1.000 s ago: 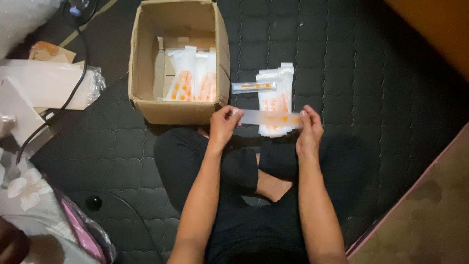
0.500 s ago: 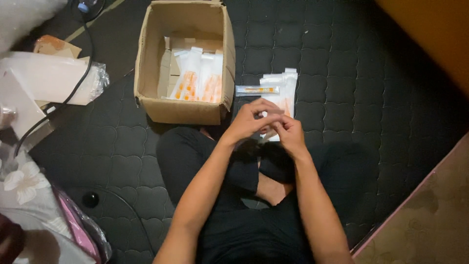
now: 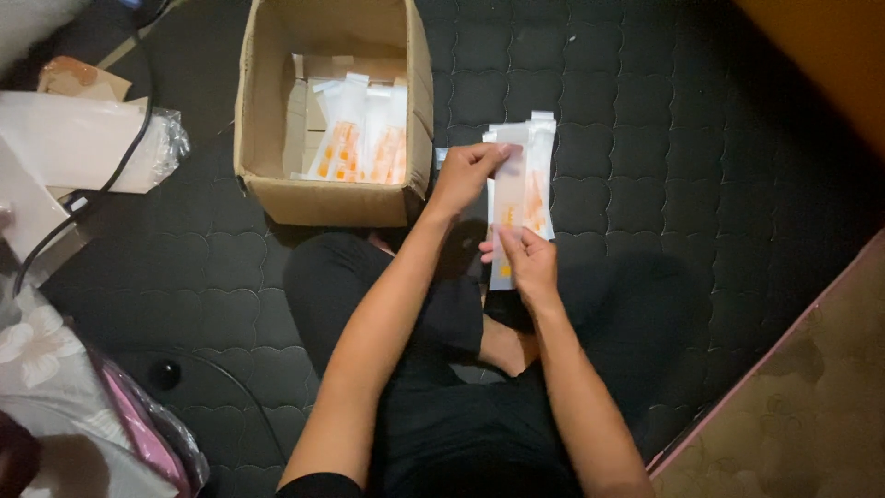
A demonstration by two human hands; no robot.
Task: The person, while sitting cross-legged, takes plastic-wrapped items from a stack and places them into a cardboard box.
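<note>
the right hand pinches the bottom end of a long white packet with orange print, fingers clamped on it; half a second ago both hands were bunched together low over the lap. the left hand has since climbed to the packet's top edge, fingers closed on it. the packet stands lengthwise over a stack of like packets on the dark quilted mat. farther off, the open cardboard box holds more white-and-orange packets.

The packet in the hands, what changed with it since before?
Both hands turned the packet from lying crosswise to upright: the left hand now pinches its top, the right hand its bottom. The box and the pile behind stayed put.
</note>
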